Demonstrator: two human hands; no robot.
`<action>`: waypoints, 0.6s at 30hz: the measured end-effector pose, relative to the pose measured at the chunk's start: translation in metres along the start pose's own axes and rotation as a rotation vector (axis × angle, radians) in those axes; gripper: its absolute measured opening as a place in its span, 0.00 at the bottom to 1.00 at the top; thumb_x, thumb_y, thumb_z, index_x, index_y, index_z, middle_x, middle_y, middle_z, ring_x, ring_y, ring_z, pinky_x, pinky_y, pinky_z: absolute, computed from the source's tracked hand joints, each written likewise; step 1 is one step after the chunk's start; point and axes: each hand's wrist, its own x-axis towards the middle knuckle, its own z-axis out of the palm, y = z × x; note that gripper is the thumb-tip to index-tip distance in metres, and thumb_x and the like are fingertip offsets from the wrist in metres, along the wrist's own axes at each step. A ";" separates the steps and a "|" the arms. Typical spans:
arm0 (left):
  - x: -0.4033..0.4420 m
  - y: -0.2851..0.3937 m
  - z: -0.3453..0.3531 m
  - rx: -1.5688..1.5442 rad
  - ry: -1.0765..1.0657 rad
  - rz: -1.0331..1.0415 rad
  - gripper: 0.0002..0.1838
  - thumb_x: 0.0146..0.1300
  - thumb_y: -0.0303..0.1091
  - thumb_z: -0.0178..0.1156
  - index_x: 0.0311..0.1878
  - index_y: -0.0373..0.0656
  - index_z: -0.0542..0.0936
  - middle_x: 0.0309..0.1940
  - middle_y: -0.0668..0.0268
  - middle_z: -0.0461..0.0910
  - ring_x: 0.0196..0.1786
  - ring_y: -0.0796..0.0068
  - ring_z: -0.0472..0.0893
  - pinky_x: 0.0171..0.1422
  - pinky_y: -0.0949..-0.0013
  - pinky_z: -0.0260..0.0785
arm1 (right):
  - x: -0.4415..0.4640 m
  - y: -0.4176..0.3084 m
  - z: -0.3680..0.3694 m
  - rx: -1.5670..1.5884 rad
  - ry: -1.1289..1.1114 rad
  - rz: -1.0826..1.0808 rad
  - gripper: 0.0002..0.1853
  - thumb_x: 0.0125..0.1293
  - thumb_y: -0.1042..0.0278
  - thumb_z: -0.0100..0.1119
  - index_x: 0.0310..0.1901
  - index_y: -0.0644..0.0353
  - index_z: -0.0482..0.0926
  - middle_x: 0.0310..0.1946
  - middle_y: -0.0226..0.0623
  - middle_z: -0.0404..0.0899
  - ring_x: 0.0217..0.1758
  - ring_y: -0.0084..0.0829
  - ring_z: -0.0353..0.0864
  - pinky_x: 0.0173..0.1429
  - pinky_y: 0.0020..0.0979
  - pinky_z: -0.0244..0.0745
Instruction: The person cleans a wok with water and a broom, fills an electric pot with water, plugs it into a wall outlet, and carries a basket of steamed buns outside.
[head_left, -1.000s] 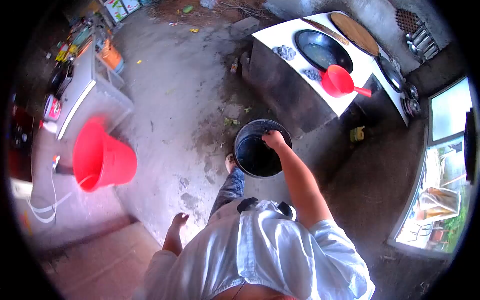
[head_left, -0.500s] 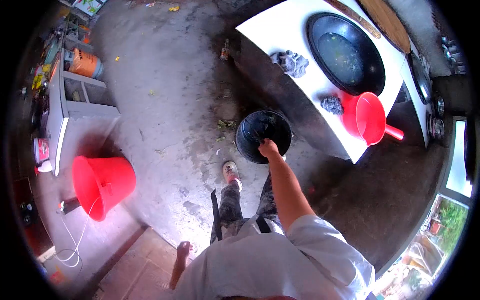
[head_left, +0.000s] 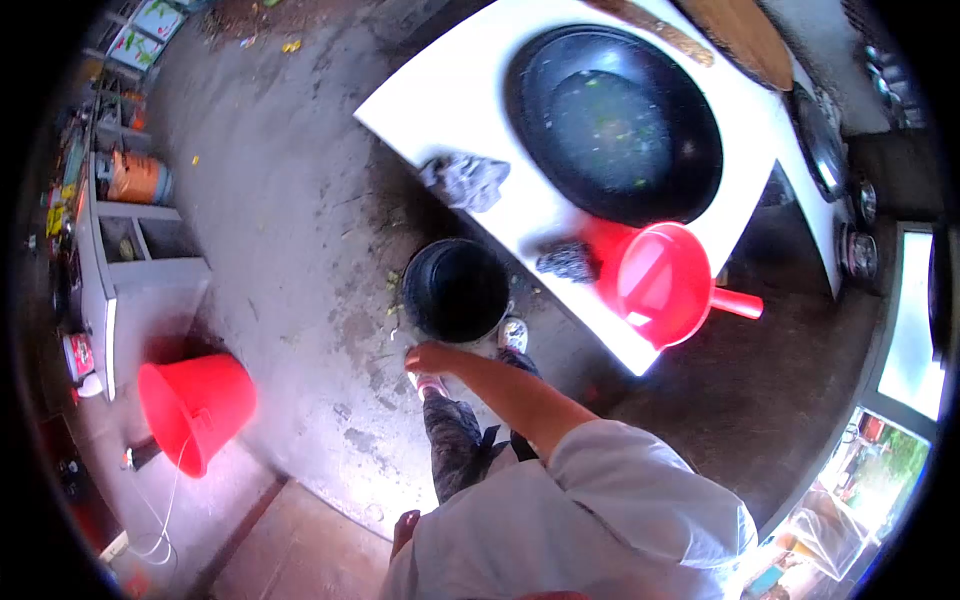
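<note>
My right hand [head_left: 428,358] hangs just in front of a black bucket [head_left: 413,305] on the floor, apart from its rim as far as I can see. Nothing shows in that hand; its fingers point down and are hidden by its back. Low by my side, my left hand [head_left: 405,526] is partly covered by my shirt, and its fingers are unclear. Beyond the bucket stands a white counter [head_left: 420,110] with a wok [head_left: 690,150] of cloudy water and green bits. A red dipper [head_left: 665,285], a dark scouring pad [head_left: 568,260] and a grey cloth [head_left: 465,180] lie near its edge.
A red bucket [head_left: 215,400] lies tilted on the left, a white cord [head_left: 165,515] trailing from it. Behind it stands a shelf unit [head_left: 155,285] holding an orange container [head_left: 138,178]. A round wooden board [head_left: 740,40] rests at the counter's back.
My right hand has left the inside of the black bucket and moved back toward my legs. My feet have shifted, and the view has turned so the counter appears nearer and further left.
</note>
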 end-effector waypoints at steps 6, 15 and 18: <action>0.013 0.065 0.010 0.042 -0.006 0.090 0.19 0.59 0.45 0.49 0.46 0.41 0.68 0.30 0.62 0.77 0.28 0.71 0.77 0.26 0.71 0.67 | -0.141 -0.206 -0.157 0.162 0.597 0.167 0.10 0.56 0.64 0.49 0.25 0.61 0.74 0.26 0.42 0.74 0.33 0.39 0.74 0.36 0.34 0.68; -0.001 0.135 0.004 0.184 0.012 0.378 0.14 0.59 0.39 0.50 0.41 0.38 0.70 0.28 0.59 0.76 0.28 0.71 0.77 0.29 0.70 0.71 | -0.379 -0.243 -0.299 -1.165 0.757 1.079 0.34 0.45 0.66 0.55 0.58 0.53 0.58 0.54 0.35 0.63 0.63 0.37 0.51 0.63 0.48 0.46; 0.001 0.124 0.003 -0.059 0.081 0.327 0.13 0.58 0.39 0.51 0.41 0.40 0.70 0.29 0.61 0.76 0.28 0.72 0.76 0.29 0.71 0.68 | -0.391 -0.224 -0.296 -0.971 0.417 1.299 0.29 0.43 0.60 0.59 0.51 0.54 0.68 0.47 0.37 0.71 0.54 0.39 0.65 0.58 0.45 0.56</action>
